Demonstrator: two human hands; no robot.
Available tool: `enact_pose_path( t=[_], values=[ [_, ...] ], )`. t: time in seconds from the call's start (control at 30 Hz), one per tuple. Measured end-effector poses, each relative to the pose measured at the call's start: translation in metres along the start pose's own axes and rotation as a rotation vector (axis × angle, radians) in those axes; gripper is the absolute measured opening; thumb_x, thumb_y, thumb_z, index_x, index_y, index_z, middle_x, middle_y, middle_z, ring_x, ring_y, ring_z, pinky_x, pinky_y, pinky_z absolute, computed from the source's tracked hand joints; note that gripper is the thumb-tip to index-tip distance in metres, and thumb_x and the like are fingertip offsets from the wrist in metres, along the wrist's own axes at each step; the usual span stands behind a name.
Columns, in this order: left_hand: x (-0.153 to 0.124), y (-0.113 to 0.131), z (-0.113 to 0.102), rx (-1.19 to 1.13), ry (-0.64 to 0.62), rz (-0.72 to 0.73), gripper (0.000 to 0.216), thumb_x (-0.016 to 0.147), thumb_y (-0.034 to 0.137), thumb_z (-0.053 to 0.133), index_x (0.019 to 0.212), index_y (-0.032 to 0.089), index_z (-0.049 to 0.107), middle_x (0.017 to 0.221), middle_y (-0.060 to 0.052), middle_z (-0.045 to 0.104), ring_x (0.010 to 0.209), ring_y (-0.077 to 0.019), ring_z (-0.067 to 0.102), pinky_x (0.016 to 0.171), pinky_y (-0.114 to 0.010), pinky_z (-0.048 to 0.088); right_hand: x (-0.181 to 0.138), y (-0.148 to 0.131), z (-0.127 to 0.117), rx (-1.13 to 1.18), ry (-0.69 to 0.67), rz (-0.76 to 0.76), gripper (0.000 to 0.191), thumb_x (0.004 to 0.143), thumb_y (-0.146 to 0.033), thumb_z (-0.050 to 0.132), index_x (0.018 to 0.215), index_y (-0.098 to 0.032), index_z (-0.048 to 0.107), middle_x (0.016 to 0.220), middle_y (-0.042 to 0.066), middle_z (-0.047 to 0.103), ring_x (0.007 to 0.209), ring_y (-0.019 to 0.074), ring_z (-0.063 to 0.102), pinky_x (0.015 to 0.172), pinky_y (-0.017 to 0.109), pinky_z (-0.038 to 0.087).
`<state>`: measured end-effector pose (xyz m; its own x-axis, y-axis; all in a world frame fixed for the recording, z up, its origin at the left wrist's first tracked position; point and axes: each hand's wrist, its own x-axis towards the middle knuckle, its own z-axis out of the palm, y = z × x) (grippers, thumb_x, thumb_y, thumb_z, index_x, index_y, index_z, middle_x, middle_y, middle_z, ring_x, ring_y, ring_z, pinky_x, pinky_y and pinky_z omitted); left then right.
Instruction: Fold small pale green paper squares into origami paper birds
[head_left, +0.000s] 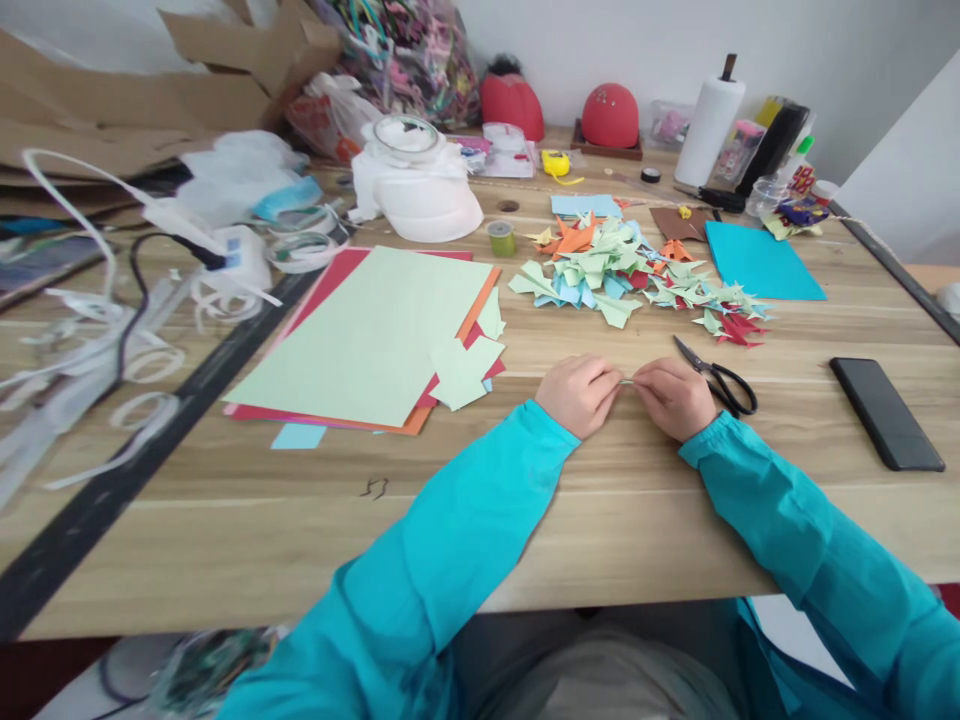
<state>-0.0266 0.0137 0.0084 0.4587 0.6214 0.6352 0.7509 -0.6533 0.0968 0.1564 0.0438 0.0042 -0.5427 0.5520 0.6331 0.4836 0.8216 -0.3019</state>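
Note:
My left hand point(577, 393) and my right hand point(675, 398) rest close together on the wooden table point(525, 520), fingers curled and pinched. Between their fingertips sits a small folded piece of pale paper point(627, 381), mostly hidden by the fingers. Both arms wear teal sleeves. Black scissors point(716, 377) lie just right of my right hand. A little pile of cut pale green squares point(465, 368) lies left of my left hand, on the edge of a stack of large green, orange and red sheets point(367, 335).
A heap of folded paper shapes point(630, 275) lies beyond the hands. A teal sheet point(761, 262) and a black phone point(885, 412) sit at the right. White tape strips and cables point(112, 330) clutter the left. Red pincushions point(609, 115), a paper roll point(709, 125) and cardboard stand at the back.

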Motion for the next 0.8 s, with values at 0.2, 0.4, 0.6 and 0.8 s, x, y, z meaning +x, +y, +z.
enact_pose_path(
  t=[0.2, 0.4, 0.6, 0.8],
  values=[
    [0.0005, -0.0004, 0.0013, 0.003, -0.007, 0.031, 0.025, 0.083, 0.019, 0.039, 0.081, 0.014, 0.063, 0.075, -0.007, 0.061, 0.072, -0.016, 0.053, 0.063, -0.029, 0.04, 0.0004, -0.0024, 0.0014, 0.012, -0.047, -0.01, 0.013, 0.08, -0.023, 0.053, 0.084, -0.018, 0.064, 0.084, 0.009, 0.065, 0.078, 0.0183, 0.06, 0.071, 0.031, 0.05],
    [0.0021, -0.0001, 0.0, -0.002, -0.018, 0.03, 0.025, 0.083, 0.017, 0.038, 0.079, 0.014, 0.063, 0.073, -0.007, 0.06, 0.07, -0.0159, 0.053, 0.061, -0.029, 0.04, 0.0005, -0.002, 0.0008, 0.045, -0.042, 0.012, 0.014, 0.081, -0.02, 0.051, 0.076, -0.017, 0.064, 0.075, 0.007, 0.063, 0.071, 0.0163, 0.058, 0.065, 0.028, 0.049],
    [0.002, 0.0009, 0.0008, -0.137, 0.033, -0.067, 0.024, 0.083, 0.027, 0.042, 0.079, 0.015, 0.063, 0.073, -0.007, 0.061, 0.068, -0.0144, 0.054, 0.063, -0.028, 0.043, 0.0027, -0.0035, -0.0025, 0.041, -0.028, 0.018, 0.015, 0.081, -0.02, 0.05, 0.074, -0.018, 0.064, 0.073, 0.006, 0.063, 0.071, 0.0165, 0.058, 0.065, 0.029, 0.049],
    [-0.0001, -0.0018, 0.0018, -0.239, 0.123, -0.148, 0.024, 0.079, 0.032, 0.051, 0.09, 0.013, 0.061, 0.085, -0.009, 0.062, 0.079, -0.0157, 0.056, 0.07, -0.029, 0.046, 0.0042, -0.0013, -0.0036, 0.037, 0.013, 0.055, 0.015, 0.081, -0.02, 0.05, 0.075, -0.017, 0.064, 0.074, 0.007, 0.063, 0.07, 0.0165, 0.059, 0.064, 0.028, 0.049]
  ],
)
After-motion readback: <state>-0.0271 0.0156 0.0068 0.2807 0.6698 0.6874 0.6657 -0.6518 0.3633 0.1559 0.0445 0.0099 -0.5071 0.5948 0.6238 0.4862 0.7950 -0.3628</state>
